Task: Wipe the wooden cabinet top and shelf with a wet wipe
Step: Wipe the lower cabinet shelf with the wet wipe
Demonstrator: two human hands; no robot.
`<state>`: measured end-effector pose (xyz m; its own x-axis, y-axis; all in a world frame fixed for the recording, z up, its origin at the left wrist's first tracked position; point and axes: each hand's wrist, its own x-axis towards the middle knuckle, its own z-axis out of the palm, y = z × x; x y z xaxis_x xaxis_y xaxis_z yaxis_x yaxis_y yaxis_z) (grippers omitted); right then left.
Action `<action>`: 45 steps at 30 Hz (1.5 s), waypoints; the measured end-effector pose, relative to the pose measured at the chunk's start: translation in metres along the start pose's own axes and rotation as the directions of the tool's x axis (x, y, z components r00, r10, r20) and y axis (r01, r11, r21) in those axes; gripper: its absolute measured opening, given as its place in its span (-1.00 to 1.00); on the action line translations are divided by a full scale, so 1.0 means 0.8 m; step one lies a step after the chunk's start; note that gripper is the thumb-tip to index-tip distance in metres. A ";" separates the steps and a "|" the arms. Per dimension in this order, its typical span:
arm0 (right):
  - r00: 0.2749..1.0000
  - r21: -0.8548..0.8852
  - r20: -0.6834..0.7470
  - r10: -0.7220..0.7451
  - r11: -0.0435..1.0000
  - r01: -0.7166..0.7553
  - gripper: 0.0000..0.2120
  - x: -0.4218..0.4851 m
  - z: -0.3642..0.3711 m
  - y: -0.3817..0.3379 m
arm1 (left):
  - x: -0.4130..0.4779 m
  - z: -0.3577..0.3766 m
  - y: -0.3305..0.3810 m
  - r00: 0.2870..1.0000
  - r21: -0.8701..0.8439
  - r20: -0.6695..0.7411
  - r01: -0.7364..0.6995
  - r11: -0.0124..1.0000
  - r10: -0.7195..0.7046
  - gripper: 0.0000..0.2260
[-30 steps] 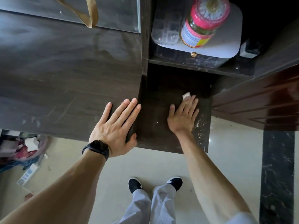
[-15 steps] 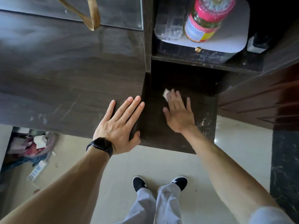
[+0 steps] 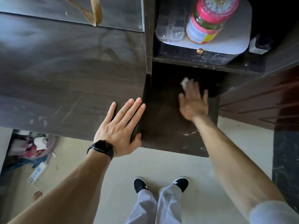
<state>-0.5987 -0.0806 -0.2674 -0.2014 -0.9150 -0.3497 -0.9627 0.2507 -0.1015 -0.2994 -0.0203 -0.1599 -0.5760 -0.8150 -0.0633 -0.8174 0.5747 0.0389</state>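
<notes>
The cabinet top fills the left of the view, a broad dark wooden slab with pale scuffs near its front edge. To its right, a step lower, the shelf is seen as a smaller dark board, its long axis running from the front edge back into the recess; white streaks or residue are visible near its front right part. Above the recess a jar with a pink lid is stood on a white pad.

The left hand is laid flat and fully open on the cabinet top's right front corner, thumb hooked over the edge; nothing is held, it is judged to be bracing only. A black watch is worn on that wrist.

The right hand is blurred, spread flat, palm down on the shelf, with the wipe pressed under the fingertips; only a small white corner is shown past them, toward the back of the shelf. No closed grasp is made out.

The wipe lies ahead of the right hand, deep in the recess; the streaked front strip lies behind it, toward the person, so a pull back along the shelf's long axis is judged to be needed next. The right hand is the nearer one.
</notes>
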 end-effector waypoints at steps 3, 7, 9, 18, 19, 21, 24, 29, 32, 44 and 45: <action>0.995 0.127 -0.021 0.096 0.988 -0.092 -0.37 -0.058 0.017 -0.004 | 0.002 -0.004 0.001 1.000 -0.006 0.012 0.000 1.000 0.000 -0.22; 0.947 0.017 -0.020 -0.320 0.947 0.321 -0.41 -0.260 0.089 -0.018 | 0.000 -0.004 0.001 0.999 0.004 0.030 0.010 1.000 -0.010 -0.21; 0.904 0.012 0.033 -0.425 0.905 0.425 -0.43 -0.240 0.085 0.002 | 0.000 -0.003 0.000 0.999 0.008 0.033 0.006 1.000 -0.007 -0.21; 0.994 0.043 -0.086 0.064 0.997 -0.060 -0.41 -0.142 0.050 0.072 | 0.001 -0.002 0.001 0.999 0.005 0.035 0.018 1.000 -0.018 -0.24; 0.997 0.019 -0.081 -0.014 1.000 0.016 -0.42 -0.188 0.063 0.064 | 0.001 -0.003 0.002 0.999 0.001 0.041 0.022 1.000 -0.022 -0.24; 0.977 0.001 -0.009 -0.215 0.977 0.215 -0.43 -0.278 0.091 0.048 | 0.001 -0.005 0.003 0.998 0.000 0.055 0.025 1.000 -0.025 -0.24; 0.938 0.038 0.028 -0.346 0.938 0.345 -0.44 -0.294 0.092 0.047 | 0.000 -0.006 0.004 0.999 -0.011 0.042 0.025 1.000 -0.024 -0.25; 0.999 0.022 -0.027 -0.026 0.999 0.027 -0.41 -0.131 0.034 0.071 | -0.001 -0.002 0.003 1.000 0.006 0.016 0.020 1.000 -0.020 -0.25; 0.998 0.074 -0.065 -0.012 0.997 0.017 -0.41 -0.134 0.050 0.043 | 0.000 -0.002 0.004 1.000 0.005 0.016 0.014 1.000 -0.014 -0.25; 1.000 -0.014 0.000 -0.023 1.000 0.023 -0.39 -0.100 0.031 0.113 | -0.001 -0.001 0.002 0.999 0.014 0.030 0.028 1.000 -0.029 -0.25; 1.000 0.004 0.007 0.015 1.000 -0.015 -0.39 -0.092 0.029 0.120 | -0.001 -0.001 0.002 0.999 0.012 0.029 0.026 1.000 -0.026 -0.25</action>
<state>-0.6720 0.0176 -0.2729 -0.2146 -0.9089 -0.3577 -0.9589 0.2657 -0.1000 -0.3004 -0.0188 -0.1586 -0.5538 -0.8274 -0.0935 -0.8321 0.5541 0.0254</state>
